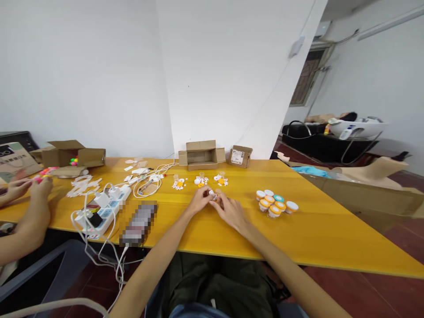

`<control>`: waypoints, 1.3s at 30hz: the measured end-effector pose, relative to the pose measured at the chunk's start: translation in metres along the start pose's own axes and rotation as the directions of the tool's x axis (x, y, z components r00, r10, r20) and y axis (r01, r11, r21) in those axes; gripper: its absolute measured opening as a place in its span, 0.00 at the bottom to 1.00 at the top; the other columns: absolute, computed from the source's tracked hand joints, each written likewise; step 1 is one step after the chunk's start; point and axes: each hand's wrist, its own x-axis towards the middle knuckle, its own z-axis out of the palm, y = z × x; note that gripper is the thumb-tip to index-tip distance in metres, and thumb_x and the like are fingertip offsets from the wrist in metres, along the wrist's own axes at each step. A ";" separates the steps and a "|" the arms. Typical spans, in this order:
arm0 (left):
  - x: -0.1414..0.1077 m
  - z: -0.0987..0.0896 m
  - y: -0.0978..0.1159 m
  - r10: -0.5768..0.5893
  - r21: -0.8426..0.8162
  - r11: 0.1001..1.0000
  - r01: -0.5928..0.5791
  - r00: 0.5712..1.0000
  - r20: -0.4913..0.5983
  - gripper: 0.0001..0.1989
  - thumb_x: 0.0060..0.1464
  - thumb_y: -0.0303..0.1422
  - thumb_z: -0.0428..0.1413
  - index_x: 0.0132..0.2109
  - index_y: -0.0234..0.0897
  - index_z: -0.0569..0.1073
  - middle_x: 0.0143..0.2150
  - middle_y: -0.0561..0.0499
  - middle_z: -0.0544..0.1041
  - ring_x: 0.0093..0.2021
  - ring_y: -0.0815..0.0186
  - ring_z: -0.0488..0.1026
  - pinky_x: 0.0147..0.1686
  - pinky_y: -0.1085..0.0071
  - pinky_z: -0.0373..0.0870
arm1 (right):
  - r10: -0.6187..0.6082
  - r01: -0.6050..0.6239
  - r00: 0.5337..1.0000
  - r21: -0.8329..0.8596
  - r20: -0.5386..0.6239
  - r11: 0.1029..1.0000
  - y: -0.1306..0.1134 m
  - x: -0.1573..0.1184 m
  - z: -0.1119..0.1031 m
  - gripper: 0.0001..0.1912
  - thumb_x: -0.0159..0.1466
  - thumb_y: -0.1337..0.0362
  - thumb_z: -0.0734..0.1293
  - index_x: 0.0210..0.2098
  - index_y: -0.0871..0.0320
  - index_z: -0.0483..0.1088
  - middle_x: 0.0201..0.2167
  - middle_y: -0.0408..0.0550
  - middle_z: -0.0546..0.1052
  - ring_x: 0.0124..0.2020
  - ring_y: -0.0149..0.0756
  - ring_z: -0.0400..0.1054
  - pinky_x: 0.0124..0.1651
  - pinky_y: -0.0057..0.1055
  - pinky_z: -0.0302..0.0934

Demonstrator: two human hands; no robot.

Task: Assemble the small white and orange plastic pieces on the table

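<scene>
Pretty tiny thing: a small white blocky piece with dark dots [211,192], kinda dice-looking, sat around the centre of the frame, pinched in the left hand's [198,201] fingertips. Right hand [232,213] was curled in close beside it, couldn't tell if it gripped anything.

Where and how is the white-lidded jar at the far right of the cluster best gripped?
Best guess: the right hand should take the jar by the edge of its lid, coming from above and the right. The lid faces up, its round edge suits a pinch, and the other jars crowd its left side.
</scene>
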 end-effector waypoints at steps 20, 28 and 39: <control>-0.004 0.004 -0.007 0.030 -0.266 0.964 0.018 0.984 0.178 0.18 0.51 0.46 0.63 0.31 0.35 0.74 0.29 0.53 0.74 0.30 0.68 0.70 0.34 0.72 0.69 | 0.047 -0.031 0.991 0.133 -0.121 0.991 0.021 0.003 0.023 0.14 0.62 0.64 0.67 0.48 0.50 0.71 0.37 0.46 0.82 0.36 0.44 0.76 0.36 0.32 0.63; 0.000 0.007 -0.018 0.045 -0.195 0.981 -0.007 0.981 0.187 0.14 0.53 0.43 0.62 0.35 0.34 0.78 0.32 0.51 0.78 0.34 0.66 0.72 0.39 0.71 0.69 | 0.013 0.005 0.993 0.158 -0.114 0.987 0.023 0.002 0.024 0.12 0.62 0.66 0.65 0.46 0.52 0.70 0.39 0.49 0.81 0.38 0.45 0.76 0.38 0.33 0.64; 0.001 0.006 -0.016 0.049 -0.147 0.989 -0.021 0.980 0.191 0.12 0.55 0.40 0.61 0.34 0.34 0.79 0.31 0.50 0.79 0.35 0.64 0.73 0.39 0.70 0.69 | 0.008 0.023 0.987 0.195 -0.158 0.981 0.028 0.002 0.030 0.06 0.61 0.65 0.66 0.39 0.51 0.70 0.34 0.47 0.80 0.36 0.44 0.75 0.37 0.34 0.64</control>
